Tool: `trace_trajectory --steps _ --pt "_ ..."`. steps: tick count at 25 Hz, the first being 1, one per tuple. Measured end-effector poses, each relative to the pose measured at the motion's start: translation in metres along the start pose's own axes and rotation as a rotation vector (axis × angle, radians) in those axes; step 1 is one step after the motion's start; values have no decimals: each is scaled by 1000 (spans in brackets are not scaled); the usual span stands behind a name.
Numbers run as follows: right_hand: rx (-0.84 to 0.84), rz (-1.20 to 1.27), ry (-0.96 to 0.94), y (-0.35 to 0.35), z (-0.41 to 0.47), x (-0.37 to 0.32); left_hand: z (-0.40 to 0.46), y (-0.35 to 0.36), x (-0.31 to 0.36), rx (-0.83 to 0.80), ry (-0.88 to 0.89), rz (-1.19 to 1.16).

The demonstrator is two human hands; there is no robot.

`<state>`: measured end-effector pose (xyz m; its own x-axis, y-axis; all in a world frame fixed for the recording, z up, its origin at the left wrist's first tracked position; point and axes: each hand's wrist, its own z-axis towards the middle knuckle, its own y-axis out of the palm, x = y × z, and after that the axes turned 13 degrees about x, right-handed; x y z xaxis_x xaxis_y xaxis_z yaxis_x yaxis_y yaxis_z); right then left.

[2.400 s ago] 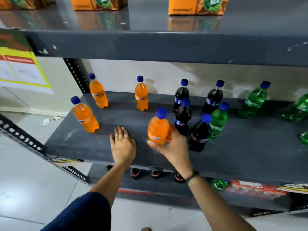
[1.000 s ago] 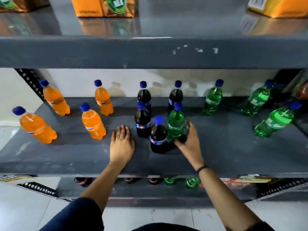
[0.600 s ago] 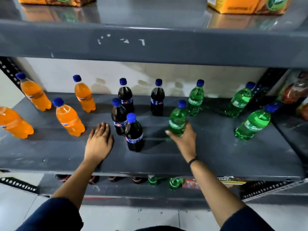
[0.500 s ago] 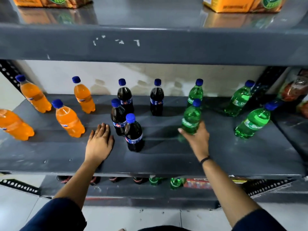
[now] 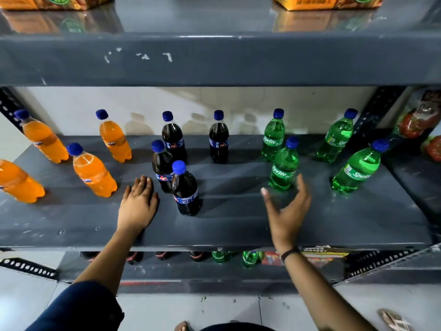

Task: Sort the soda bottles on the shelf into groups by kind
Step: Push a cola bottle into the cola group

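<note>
Grey metal shelf (image 5: 238,225) before a pale wall, pale floor below. Green Sprite bottle (image 5: 284,169) stands upright among three others at right; right hand (image 5: 287,211), fingers (image 5: 301,187) spread and released, just beside it. Left hand (image 5: 138,206) lies flat, fingers extended.

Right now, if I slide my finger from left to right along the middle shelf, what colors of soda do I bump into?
Orange sodas → the flat left hand → dark cola bottles → the open right hand → green Sprite bottles.
</note>
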<state>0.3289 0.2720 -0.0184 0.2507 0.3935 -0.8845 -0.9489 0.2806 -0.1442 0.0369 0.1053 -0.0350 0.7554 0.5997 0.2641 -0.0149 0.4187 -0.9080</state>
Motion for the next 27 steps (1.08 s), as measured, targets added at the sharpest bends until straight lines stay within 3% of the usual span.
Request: trace_trajectory --steps 1,5,7,12,18,23,27 --pt "-49 21 -39 1 -22 -12 0 0 0 -3 -1 5" --pt "-610 88 -77 39 -80 -48 1 -1 0 0 -5 8" --pt "-713 80 -29 65 -88 -59 1 -1 1 1 -3 11" --pt "-593 -3 -107 96 -88 -58 1 0 -2 -1 -11 -3" --pt "-393 -64 18 101 -39 -29 1 0 -1 23 -9 -26" --pt "-389 -126 23 98 -20 -24 1 0 -1 33 -5 -47" --pt "-155 -325 -43 93 -38 -32 4 -8 2 -31 -121 -174"
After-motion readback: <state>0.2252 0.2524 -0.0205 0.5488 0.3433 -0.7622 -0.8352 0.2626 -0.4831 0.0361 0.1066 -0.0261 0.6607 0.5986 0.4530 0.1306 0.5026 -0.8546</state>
